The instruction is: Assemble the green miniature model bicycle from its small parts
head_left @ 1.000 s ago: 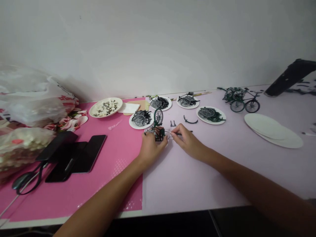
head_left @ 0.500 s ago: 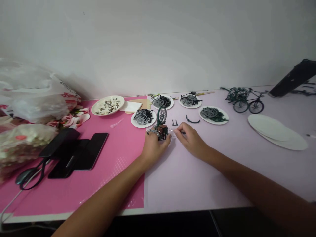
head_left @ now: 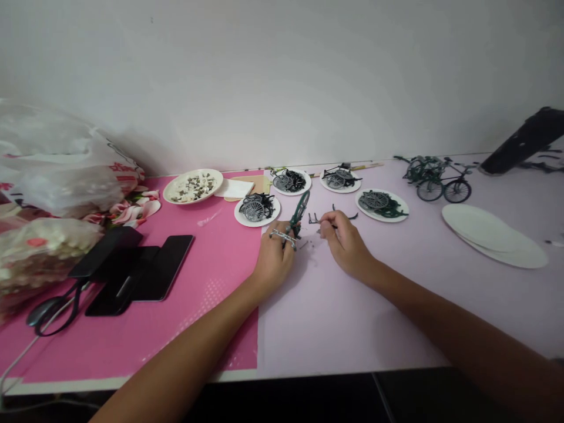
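My left hand (head_left: 275, 255) is closed round a partly built model bicycle (head_left: 296, 226), whose dark green wheel sticks up and whose silver handlebar shows over the fingers. To its right, my right hand (head_left: 346, 241) is pinched shut just above the lilac tabletop; what the fingertips hold is too small to make out. Beyond that hand lie a small black bracket-like part (head_left: 313, 219) and a curved dark strip (head_left: 352, 217), partly covered by the fingers. Tiny loose bits (head_left: 304, 244) are scattered on the table between the hands.
White plates of bicycle parts (head_left: 257, 222) stand along the back. At right are finished model bicycles (head_left: 456, 189), stacked white plates (head_left: 524, 252) and a black cylinder-like object (head_left: 522, 144). A bowl of small pieces (head_left: 170, 198), phones (head_left: 165, 270) and plastic bags (head_left: 57, 170) are at left.
The model bicycle has been turned in my left hand, its wheel now seen more edge-on and leaning right. My right hand has moved right, away from it; the thin metal shaft no longer shows.
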`<state>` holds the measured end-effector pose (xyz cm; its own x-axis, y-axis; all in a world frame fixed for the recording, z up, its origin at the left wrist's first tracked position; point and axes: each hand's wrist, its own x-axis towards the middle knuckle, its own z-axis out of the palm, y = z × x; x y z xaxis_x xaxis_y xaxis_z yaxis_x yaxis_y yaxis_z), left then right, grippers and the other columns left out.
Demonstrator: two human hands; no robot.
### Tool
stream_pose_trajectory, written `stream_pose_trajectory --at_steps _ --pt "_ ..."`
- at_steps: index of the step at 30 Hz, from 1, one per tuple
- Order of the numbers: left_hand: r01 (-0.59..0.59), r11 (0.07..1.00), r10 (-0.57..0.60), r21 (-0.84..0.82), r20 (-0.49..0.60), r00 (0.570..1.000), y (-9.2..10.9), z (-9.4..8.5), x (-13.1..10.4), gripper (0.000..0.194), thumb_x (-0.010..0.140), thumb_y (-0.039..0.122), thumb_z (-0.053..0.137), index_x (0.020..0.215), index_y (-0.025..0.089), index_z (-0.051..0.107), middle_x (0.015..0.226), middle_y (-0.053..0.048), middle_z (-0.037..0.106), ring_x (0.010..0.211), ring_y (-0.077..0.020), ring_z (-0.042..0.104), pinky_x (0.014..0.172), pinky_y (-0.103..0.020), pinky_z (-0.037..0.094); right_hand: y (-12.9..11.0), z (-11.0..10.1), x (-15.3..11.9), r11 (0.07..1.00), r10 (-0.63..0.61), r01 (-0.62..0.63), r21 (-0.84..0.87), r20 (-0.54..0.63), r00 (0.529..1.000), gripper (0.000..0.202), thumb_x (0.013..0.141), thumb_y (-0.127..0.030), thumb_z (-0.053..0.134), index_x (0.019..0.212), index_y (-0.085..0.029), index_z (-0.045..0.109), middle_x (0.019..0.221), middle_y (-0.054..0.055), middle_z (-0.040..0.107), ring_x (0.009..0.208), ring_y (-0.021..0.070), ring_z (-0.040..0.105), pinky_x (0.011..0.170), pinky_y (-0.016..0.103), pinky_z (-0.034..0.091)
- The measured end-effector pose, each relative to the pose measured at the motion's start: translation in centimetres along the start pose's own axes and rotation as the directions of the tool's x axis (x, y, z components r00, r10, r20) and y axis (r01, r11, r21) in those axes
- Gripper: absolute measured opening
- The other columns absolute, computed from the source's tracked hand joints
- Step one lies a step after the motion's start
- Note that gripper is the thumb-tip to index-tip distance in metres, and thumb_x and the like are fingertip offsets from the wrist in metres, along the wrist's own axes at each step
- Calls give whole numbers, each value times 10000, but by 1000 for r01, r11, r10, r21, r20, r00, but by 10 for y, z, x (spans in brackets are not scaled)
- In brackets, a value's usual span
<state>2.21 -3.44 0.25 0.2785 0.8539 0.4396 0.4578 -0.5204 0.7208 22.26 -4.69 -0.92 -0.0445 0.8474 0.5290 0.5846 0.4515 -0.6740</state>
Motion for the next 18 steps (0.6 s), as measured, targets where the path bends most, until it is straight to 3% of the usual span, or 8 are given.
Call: stream_pose_trajectory --at_steps 5,12,18 --pt "-4 1000 4 -9 17 1000 -1 2 0 207 1014 209 466 1035 198 672 997 -91 679 954 -241 647 887 -360 514 11 5 -2 986 82 -80 148 -11 997 137 1100 -413 364 1103 -279 389 732 -41 535 675 196 568 714 361 487" --pt "17 1000 -17 -15 22 1000 -4 0 4 246 1024 268 479 1071 180 704 1050 -109 735 1003 -258 687 937 -386 538 9 9 -4 974 102 -114 195 71 992 192 1108 -458 361 1070 -277 410 946 60 699 919 234 675 872 421 518" --pt "129 959 -131 -252 7 991 -11 5 6 301 1013 341 515 1130 159 724 949 -77 739 851 -204 672 822 -324 537 10 12 -6 962 84 -87 257 24 996 96 1088 -360 395 1031 -283 382 945 52 689 856 221 650 802 399 511"
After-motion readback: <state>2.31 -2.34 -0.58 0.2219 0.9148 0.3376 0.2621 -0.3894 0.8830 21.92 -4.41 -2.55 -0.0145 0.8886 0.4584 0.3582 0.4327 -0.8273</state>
